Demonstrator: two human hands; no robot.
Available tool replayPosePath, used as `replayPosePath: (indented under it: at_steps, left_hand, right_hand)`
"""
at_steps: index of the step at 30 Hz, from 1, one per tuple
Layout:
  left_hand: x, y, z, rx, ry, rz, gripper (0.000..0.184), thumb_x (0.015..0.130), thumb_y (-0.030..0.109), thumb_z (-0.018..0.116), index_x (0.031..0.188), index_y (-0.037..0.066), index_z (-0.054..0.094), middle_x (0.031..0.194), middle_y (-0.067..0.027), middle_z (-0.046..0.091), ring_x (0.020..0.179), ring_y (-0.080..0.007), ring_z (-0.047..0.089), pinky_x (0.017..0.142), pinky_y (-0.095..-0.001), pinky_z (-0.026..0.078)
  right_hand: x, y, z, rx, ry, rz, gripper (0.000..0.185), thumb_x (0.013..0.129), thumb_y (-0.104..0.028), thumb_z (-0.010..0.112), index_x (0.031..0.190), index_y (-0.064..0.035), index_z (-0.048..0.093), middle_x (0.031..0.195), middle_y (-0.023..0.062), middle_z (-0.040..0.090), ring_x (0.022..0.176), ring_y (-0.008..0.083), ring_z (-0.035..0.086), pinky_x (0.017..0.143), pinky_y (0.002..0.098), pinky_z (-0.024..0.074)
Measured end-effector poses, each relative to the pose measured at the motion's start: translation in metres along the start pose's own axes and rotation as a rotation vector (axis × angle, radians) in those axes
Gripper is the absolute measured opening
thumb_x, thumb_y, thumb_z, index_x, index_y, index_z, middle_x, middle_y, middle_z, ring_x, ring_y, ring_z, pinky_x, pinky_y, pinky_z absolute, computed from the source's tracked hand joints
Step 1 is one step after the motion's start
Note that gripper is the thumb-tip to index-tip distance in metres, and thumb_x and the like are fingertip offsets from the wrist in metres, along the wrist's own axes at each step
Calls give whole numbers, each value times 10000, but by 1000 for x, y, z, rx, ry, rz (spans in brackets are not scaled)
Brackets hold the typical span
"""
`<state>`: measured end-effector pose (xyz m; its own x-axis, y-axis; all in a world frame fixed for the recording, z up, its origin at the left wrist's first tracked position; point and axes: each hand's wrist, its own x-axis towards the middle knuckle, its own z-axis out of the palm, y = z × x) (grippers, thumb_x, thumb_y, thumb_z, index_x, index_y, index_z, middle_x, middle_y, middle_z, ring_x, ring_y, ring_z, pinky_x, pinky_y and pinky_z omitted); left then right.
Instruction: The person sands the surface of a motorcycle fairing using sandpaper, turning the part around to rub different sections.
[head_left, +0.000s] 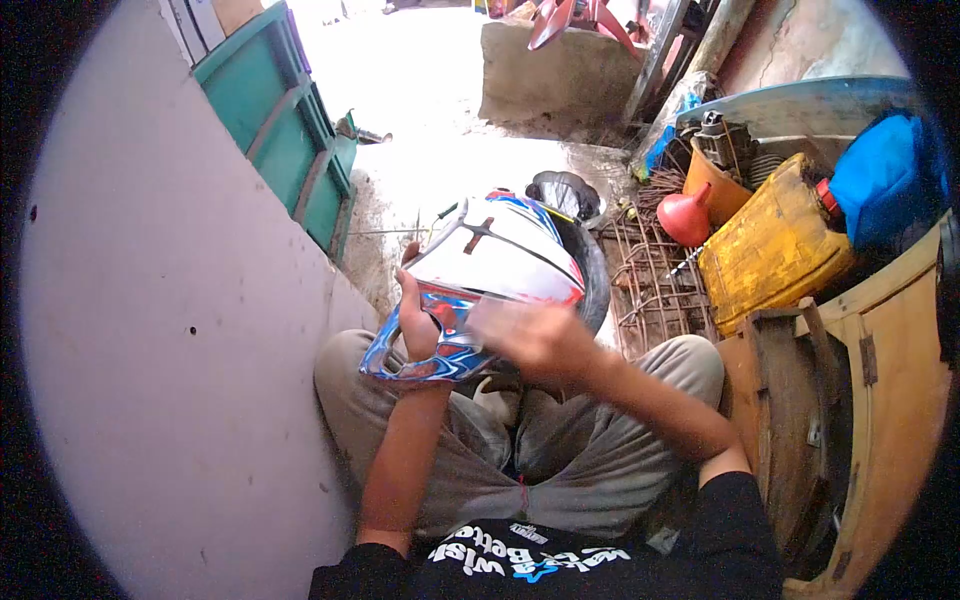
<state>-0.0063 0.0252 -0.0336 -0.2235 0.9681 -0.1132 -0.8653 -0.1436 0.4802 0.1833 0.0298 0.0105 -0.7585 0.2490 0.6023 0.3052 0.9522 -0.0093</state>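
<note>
A white helmet (500, 255) with blue and red patterns rests over my lap between my knees. My left hand (415, 315) is wrapped around the helmet's blue patterned chin part at its left side. Over the lower right of the helmet is my right hand (540, 335), smeared by motion. A pale, blurred thing shows at its fingertips against the helmet; what it is cannot be made out. Behind the helmet's right side a dark round rim is partly visible.
A pale wall (180, 330) stands close on my left, with a green door (285, 140) beyond. On the right are a yellow jerrycan (780, 245), a red funnel (686, 214), a metal grid (650, 270) and wooden furniture (890, 400).
</note>
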Motion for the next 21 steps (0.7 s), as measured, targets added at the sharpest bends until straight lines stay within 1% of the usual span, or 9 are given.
replayPosePath:
  at_steps: [3,4,7,8,11,12,14,18,21]
  left_hand:
    - [6,-6,-19,-5,-64,21,503,1133,421,322,1541,128,360,1502,-203,488,1359,-349,515,1140,-513,426]
    - [2,-4,-19,-12,-54,-4,504,1133,423,321,1541,129,360,1502,-202,489,1355,-346,519,1135,-510,431]
    - [1,-1,-8,-58,-55,-66,508,1134,430,321,1544,133,362,1502,-197,491,1342,-336,530,1119,-501,447]
    - [1,-1,-9,-2,-55,-52,544,1125,461,339,1514,87,408,1463,-188,532,1291,-317,572,1084,-478,477]
    - [22,2,-57,-42,-391,-130,592,1114,495,358,1471,33,456,1422,-181,573,1243,-305,605,1058,-462,496]
    - [4,1,-20,36,-197,-55,631,1108,513,360,1433,-14,483,1386,-175,602,1220,-299,619,1056,-458,496]
    - [-8,4,9,17,-22,-53,573,1116,488,344,1487,61,438,1451,-189,543,1283,-327,578,1087,-487,476]
    - [-5,2,8,59,-41,51,524,1125,447,339,1544,135,374,1518,-206,472,1352,-356,522,1128,-522,440]
    - [2,0,-6,-22,-29,-22,530,1127,434,338,1559,127,348,1518,-214,472,1361,-350,518,1138,-515,431]
  right_hand:
    - [3,13,-6,-64,-68,84,305,897,-132,643,1185,-50,700,1170,147,747,1049,279,748,901,404,604]
    - [4,30,-7,-62,-94,275,334,888,-155,662,1196,-33,691,1186,156,741,1075,289,738,924,404,593]
    - [0,29,-6,-4,-158,253,362,889,-164,665,1226,-30,683,1219,173,728,1124,285,720,936,406,587]
    - [-2,11,0,15,-120,91,366,905,-144,644,1257,-50,677,1235,155,726,1116,276,723,935,415,589]
    - [9,-4,-5,98,-94,45,363,911,-136,629,1265,-68,675,1207,135,732,1073,288,732,930,430,589]
    - [7,16,-7,32,-117,114,369,896,-149,641,1255,-68,673,1171,140,737,1050,300,733,935,434,587]
    - [13,37,-19,70,-146,205,366,888,-164,650,1244,-78,673,1151,145,737,1041,304,732,944,440,583]
    - [10,-11,-5,47,-8,-33,351,899,-164,653,1232,-55,670,1173,150,737,1078,307,729,983,420,573]
    - [9,29,-14,22,-122,249,315,924,-163,618,1213,-54,681,1211,143,734,1124,277,721,1014,415,560]
